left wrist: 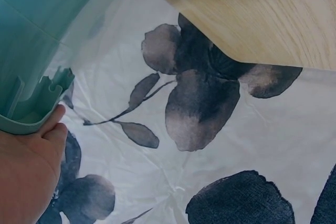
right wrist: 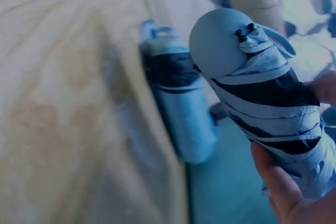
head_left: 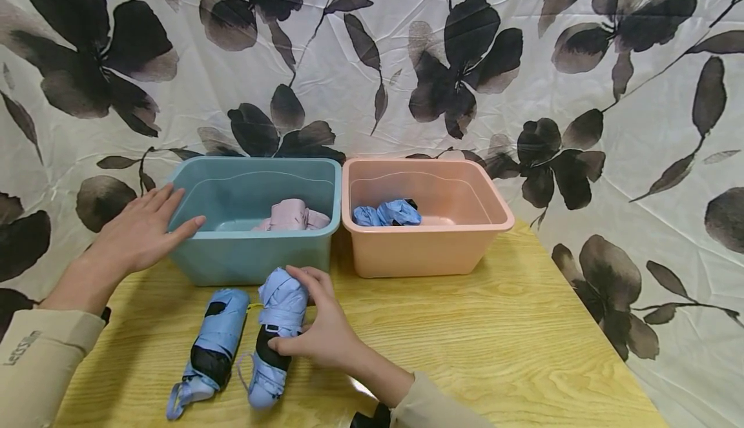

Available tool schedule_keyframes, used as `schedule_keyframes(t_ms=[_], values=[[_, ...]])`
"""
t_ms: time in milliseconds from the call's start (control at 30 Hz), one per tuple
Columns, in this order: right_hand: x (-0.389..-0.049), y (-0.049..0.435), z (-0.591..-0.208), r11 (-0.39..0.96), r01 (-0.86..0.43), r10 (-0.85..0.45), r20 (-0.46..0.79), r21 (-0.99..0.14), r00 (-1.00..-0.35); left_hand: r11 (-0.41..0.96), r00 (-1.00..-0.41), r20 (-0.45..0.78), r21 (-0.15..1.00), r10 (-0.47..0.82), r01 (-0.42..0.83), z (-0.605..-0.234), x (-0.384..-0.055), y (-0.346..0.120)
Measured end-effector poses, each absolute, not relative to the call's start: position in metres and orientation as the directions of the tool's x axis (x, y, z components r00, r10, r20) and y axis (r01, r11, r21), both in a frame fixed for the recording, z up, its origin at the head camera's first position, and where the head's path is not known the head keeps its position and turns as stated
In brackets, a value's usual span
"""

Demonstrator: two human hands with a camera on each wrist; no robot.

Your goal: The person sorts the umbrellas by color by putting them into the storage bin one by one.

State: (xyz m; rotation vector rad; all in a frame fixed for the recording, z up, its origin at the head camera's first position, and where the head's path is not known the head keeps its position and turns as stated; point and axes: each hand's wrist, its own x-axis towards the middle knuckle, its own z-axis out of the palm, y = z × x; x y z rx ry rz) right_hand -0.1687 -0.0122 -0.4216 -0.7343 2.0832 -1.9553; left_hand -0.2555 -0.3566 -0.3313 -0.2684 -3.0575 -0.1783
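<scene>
My right hand grips a folded blue umbrella with a black band, thumb on one side and fingers on the other. In the right wrist view, this umbrella's rounded handle end points away from the hand. A second folded blue umbrella lies on the table just to its left, its strap toward the front edge. My left hand rests on the left rim of the teal bin, fingers extended; the left wrist view shows this hand at the bin's rim.
A folded pink bundle lies in the teal bin. Right beside that bin stands a peach bin holding a blue and black bundle. Both bins stand at the back of the wooden table, against a flower-patterned cloth.
</scene>
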Motion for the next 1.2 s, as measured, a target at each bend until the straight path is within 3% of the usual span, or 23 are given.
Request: schedule_keyframes(t_ms=[333,733,967,1200], values=[[-0.18,0.026,-0.38,-0.169,-0.356,-0.321,0.393,-0.919,-0.862,0.978,-0.983,0.075,0.112,0.167,0.175,-0.332,-0.254,-0.359],[-0.233,0.102,-0.328,-0.282,-0.551,-0.004,0.576,-0.785,-0.818,0.977,-0.983,0.063,0.12,0.171,0.178,-0.331,-0.255,-0.362],[-0.271,0.148,-0.308,-0.162,-0.594,0.116,0.583,-0.788,-0.805,0.977,-0.983,0.06,0.12,0.172,0.178,-0.33,-0.254,-0.359],[-0.315,0.189,-0.299,0.131,-0.57,0.097,0.583,-0.811,-0.807,0.978,-0.983,0.067,0.113,0.169,0.176,-0.329,-0.255,-0.356]])
